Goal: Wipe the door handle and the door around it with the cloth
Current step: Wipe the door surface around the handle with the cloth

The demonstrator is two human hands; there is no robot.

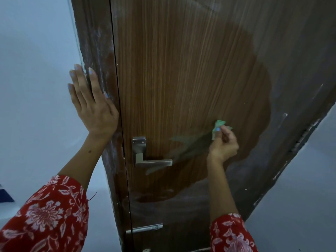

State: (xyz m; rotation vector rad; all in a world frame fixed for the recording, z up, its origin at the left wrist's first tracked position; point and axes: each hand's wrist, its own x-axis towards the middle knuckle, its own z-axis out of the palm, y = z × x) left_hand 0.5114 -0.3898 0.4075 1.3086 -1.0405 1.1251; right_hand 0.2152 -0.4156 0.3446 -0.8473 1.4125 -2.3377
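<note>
A brown wood-grain door [181, 79] fills the view, with a silver lever handle [151, 160] low at its left edge. A large darker, clean patch surrounds the handle; dusty grey film covers the door beyond it. My right hand [224, 142] pinches a small green cloth [218, 127] against the door, to the right of the handle and a little above it. My left hand [91, 104] lies flat with straight fingers on the door frame [94, 42], up and left of the handle.
White walls stand on the left [36, 70] and at the lower right. A small metal bolt [145, 229] sits near the door's bottom edge. White dust streaks run down the frame and the door's right side.
</note>
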